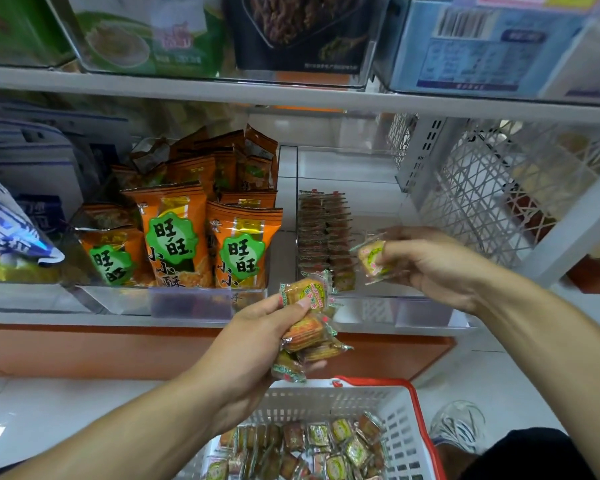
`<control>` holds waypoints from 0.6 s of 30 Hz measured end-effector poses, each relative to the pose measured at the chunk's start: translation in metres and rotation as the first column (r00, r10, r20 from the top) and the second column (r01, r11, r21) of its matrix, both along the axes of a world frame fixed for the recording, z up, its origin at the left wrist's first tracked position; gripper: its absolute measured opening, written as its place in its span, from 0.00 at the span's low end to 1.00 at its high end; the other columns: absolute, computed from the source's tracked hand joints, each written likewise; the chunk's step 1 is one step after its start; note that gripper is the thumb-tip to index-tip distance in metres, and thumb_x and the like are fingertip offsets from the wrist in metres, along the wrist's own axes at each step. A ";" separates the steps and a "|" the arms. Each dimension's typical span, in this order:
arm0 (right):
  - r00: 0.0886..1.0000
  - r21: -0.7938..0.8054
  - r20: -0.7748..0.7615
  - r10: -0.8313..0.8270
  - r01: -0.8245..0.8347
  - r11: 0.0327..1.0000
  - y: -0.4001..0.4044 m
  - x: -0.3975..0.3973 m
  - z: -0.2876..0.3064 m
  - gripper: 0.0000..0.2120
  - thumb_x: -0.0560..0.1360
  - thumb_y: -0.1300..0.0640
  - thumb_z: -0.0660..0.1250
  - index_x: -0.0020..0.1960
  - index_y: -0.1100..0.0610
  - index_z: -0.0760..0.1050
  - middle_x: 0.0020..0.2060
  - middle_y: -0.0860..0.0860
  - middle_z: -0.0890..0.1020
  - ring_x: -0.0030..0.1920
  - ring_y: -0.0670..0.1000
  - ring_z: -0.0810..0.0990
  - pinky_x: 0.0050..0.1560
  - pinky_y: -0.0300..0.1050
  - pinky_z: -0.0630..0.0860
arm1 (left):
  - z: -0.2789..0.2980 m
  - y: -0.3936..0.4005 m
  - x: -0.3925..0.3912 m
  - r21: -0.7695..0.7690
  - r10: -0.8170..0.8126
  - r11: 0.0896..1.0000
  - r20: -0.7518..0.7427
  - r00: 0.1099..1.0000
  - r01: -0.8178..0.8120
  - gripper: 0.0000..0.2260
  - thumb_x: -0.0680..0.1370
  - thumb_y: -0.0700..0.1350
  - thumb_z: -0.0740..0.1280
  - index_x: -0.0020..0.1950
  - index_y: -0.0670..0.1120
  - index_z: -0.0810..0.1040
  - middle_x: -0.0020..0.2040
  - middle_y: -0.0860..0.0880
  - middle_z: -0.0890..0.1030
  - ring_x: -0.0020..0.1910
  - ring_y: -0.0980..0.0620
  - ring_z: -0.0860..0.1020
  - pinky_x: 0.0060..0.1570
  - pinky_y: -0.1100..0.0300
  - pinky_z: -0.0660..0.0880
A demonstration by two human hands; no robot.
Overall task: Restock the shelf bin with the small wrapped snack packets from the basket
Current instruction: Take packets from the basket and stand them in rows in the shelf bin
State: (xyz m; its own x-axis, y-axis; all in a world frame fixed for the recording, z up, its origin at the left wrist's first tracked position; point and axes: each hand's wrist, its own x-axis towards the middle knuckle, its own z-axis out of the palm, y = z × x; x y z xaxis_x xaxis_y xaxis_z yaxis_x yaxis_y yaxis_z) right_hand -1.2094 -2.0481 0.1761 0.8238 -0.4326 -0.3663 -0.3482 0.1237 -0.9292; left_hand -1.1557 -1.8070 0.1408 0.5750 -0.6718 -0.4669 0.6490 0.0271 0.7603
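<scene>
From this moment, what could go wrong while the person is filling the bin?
1. The left hand grips several small clear-wrapped snack packets in a loose bunch; the lowest may slip out, possibly missing the white plastic basket with red rim below.
2. The right hand pinches one packet above the clear shelf bin; dropping it carelessly might disturb the neat rows of packets.

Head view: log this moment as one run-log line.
left hand: holds packet bunch | right hand: pinches one packet over clear bin | basket: packets remain
</scene>
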 end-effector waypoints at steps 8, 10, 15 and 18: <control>0.889 -0.647 -0.411 0.203 -0.441 0.622 -0.006 0.019 -0.024 0.24 0.69 0.57 0.79 0.63 0.53 0.78 0.51 0.46 0.83 0.49 0.47 0.82 0.47 0.37 0.75 | 0.000 -0.005 0.000 0.014 -0.018 1.000 -0.002 1.000 0.018 0.07 0.81 0.45 0.69 0.48 0.47 0.87 0.51 0.40 0.87 0.46 0.43 0.86 0.40 0.51 0.84; 0.861 -0.694 -0.464 0.207 -0.499 0.519 -0.005 0.024 -0.027 0.22 0.70 0.55 0.78 0.63 0.52 0.79 0.51 0.48 0.82 0.50 0.49 0.81 0.48 0.39 0.74 | -0.001 -0.005 0.001 0.018 -0.017 1.000 -0.008 1.000 0.017 0.07 0.81 0.45 0.69 0.51 0.45 0.86 0.52 0.39 0.87 0.47 0.43 0.86 0.40 0.50 0.84; 0.861 -0.695 -0.461 0.214 -0.500 0.516 -0.005 0.029 -0.032 0.16 0.69 0.58 0.78 0.55 0.49 0.82 0.42 0.46 0.80 0.38 0.45 0.77 0.37 0.37 0.70 | -0.001 -0.005 0.002 0.011 -0.007 1.000 -0.025 1.000 0.007 0.09 0.80 0.44 0.70 0.58 0.42 0.83 0.51 0.39 0.87 0.45 0.42 0.86 0.39 0.50 0.84; 0.873 -0.704 -0.454 0.180 -0.475 0.528 -0.007 0.031 -0.036 0.15 0.68 0.59 0.78 0.52 0.50 0.80 0.46 0.47 0.81 0.40 0.46 0.78 0.35 0.37 0.71 | -0.001 -0.005 0.002 0.003 -0.004 1.000 -0.037 0.999 0.004 0.10 0.79 0.44 0.70 0.58 0.41 0.84 0.50 0.39 0.87 0.44 0.43 0.86 0.38 0.50 0.84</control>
